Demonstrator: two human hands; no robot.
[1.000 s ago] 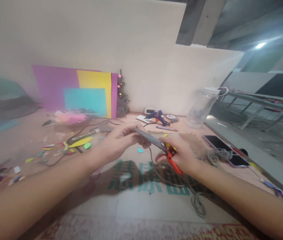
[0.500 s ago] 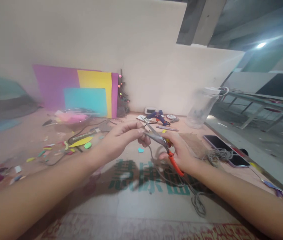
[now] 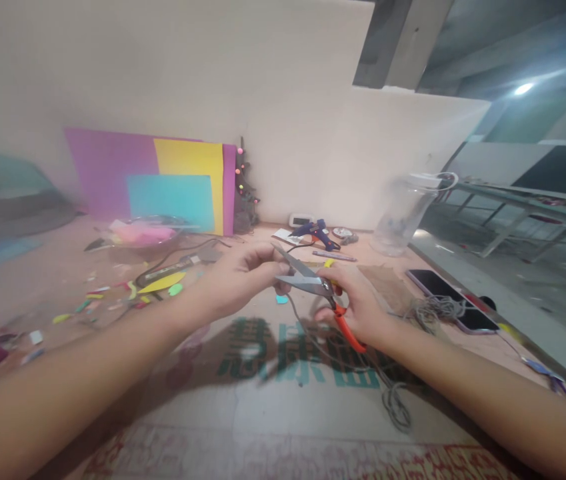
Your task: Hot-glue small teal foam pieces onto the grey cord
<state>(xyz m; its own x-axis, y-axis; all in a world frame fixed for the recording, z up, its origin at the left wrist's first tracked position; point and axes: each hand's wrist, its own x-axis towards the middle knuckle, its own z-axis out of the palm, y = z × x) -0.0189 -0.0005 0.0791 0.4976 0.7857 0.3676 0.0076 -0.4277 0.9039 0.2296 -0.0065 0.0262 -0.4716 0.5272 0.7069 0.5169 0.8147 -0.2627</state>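
My right hand grips a pair of scissors with orange handles. Their blades are spread and point left, right at the fingers of my left hand. Those left fingers are pinched on a thin grey string, whose end is hidden by the fingers and blades. From there the string droops to the right, under the scissors, and loops over the table near my right wrist. A small blue paper piece lies on the table just below my left fingertips.
Behind my hands lie a glue gun and a pen. A clear jug stands back right, near phones and a string bundle. Coloured sheets lean at the back left; scraps and a yellow leaf shape lie below.
The scissor blades have spread a little wider and sit slightly more to the left and lower. My left hand has shifted slightly left, still pinching the string.
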